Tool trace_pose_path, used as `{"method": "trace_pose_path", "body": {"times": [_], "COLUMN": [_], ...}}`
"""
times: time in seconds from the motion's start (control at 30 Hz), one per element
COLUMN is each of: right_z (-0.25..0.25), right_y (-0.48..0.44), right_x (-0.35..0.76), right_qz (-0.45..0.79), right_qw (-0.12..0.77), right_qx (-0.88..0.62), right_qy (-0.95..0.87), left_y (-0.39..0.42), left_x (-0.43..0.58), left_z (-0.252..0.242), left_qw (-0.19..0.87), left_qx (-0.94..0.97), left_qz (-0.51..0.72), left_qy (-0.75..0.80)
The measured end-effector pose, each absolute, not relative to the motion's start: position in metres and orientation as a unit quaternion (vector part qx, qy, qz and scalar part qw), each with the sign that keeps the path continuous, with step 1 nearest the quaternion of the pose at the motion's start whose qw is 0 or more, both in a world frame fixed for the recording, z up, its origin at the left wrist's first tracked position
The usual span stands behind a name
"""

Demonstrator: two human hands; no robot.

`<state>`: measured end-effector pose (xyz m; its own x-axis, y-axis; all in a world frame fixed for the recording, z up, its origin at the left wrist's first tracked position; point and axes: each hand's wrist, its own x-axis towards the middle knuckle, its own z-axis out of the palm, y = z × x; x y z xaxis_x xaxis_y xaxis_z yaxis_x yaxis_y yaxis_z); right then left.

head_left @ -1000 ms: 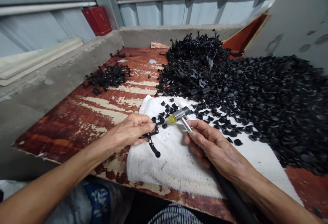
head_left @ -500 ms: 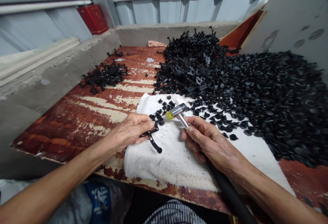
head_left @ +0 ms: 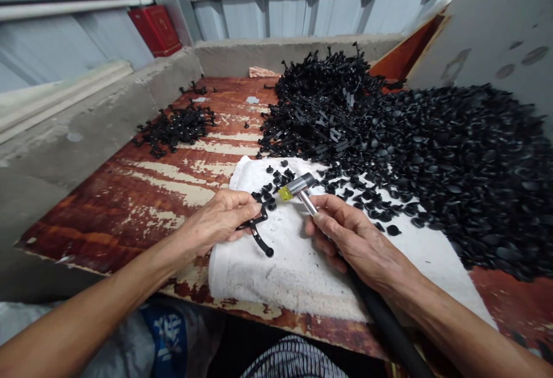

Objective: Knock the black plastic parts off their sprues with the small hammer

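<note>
My left hand [head_left: 228, 215] is closed on a black branched plastic part [head_left: 260, 241], one curved arm of it pointing down toward me over the white cloth [head_left: 294, 274]. Around the shank of a small mallet [head_left: 296, 188] my right hand [head_left: 345, 234] is closed; the head has a yellow face on the left and a dark one on the right, and the long black handle runs back under my forearm. Small black round caps [head_left: 276, 185] lie on the cloth just beyond the part. Fingers of my left hand hide some of the part.
A big heap of black branched parts [head_left: 319, 107] stands at the back, merging with a heap of black round pieces [head_left: 466, 176] on the right. A smaller pile [head_left: 177, 127] lies left on the worn red-brown board [head_left: 108, 193]. A red box [head_left: 155, 30] sits on the ledge.
</note>
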<state>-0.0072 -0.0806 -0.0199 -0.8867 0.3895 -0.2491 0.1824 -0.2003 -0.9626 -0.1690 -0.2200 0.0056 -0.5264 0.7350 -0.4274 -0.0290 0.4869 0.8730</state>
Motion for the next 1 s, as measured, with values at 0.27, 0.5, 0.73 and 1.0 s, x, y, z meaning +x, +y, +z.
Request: {"method": "trace_pose_path", "body": {"times": [0.27,0.5,0.73,1.0], "right_z": [-0.020,0.004,0.002,-0.002], "right_y": [-0.079,-0.092,-0.092,-0.091], "right_x": [-0.006,0.005,-0.002,0.002], "right_qz": [0.713,0.410,0.195,0.207], "right_qw": [0.067,0.185,0.111,0.180], "right_qx": [-0.220,-0.127,-0.096,-0.083], "right_qy": [-0.662,-0.884,-0.970,-0.958], "left_y": [-0.223,-0.222,-0.223,-0.223], "left_x": [-0.175,-0.181,-0.178,-0.180], "left_z": [-0.005,-0.014,-0.009,-0.011], "left_qw": [0.411,0.369,0.374,0.378], "left_qx": [0.277,0.287,0.290,0.296], "left_qz": [0.415,0.374,0.376,0.370], "left_qy": [0.763,0.801,0.796,0.795]}}
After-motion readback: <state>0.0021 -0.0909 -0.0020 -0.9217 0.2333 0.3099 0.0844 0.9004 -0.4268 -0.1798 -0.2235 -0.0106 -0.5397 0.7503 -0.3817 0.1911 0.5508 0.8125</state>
